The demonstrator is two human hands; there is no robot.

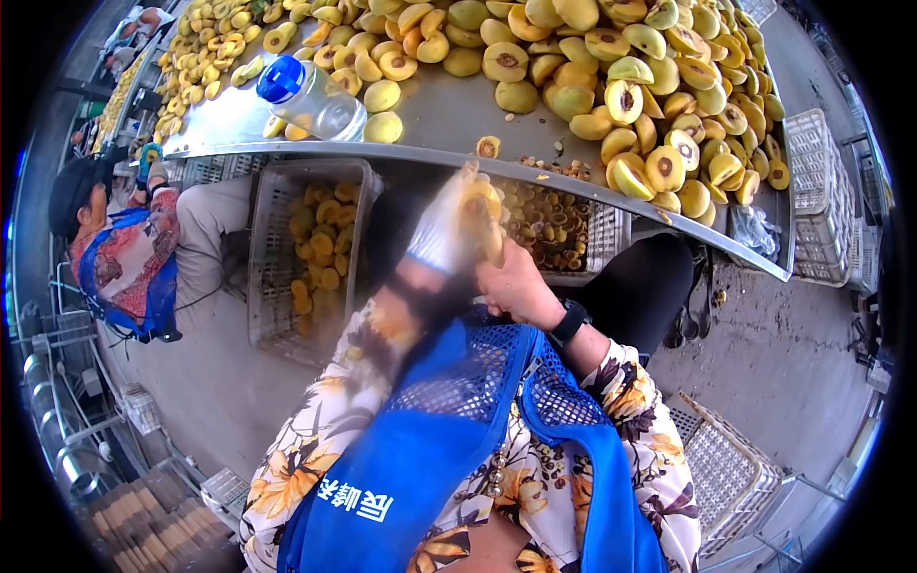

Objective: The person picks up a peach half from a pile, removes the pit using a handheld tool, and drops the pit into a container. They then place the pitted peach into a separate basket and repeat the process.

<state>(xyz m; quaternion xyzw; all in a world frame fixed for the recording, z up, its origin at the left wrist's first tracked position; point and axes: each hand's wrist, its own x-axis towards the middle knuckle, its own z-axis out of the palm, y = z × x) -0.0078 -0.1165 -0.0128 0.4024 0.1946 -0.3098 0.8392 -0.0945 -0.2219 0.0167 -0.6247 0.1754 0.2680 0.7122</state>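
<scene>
The left grip (441, 227), in a white glove, is closed around a yellow fruit half (480, 202), which sits in front of the person, just off the near edge of the desk (435, 107). The right grip (521, 285), bare, is curled shut just below the fruit half, near the gloved fingers; motion blur covers this spot, so I cannot fairly tell whether it holds a small tool. A black watch (570, 322) is on the right wrist.

Just beyond the hands, a small fruit piece (488, 146) rests at the edge of the desk, with scattered scraps (565, 168) to its right. Below the edge, a crate (608, 237) holds many small brown and yellow pieces. To the left, another crate (263, 250) contains yellow fruit halves.

On the desk, a clear bottle (330, 107) with a blue cap lies on its side near some halves. A large heap of cut fruit (659, 105) covers the right side, many with the brown centre showing. A plastic bag (753, 229) lies by the right corner. Farther left, another person (124, 253) in a blue vest sits by the desk, and stacked crates (817, 201) stand beyond its right end.
</scene>
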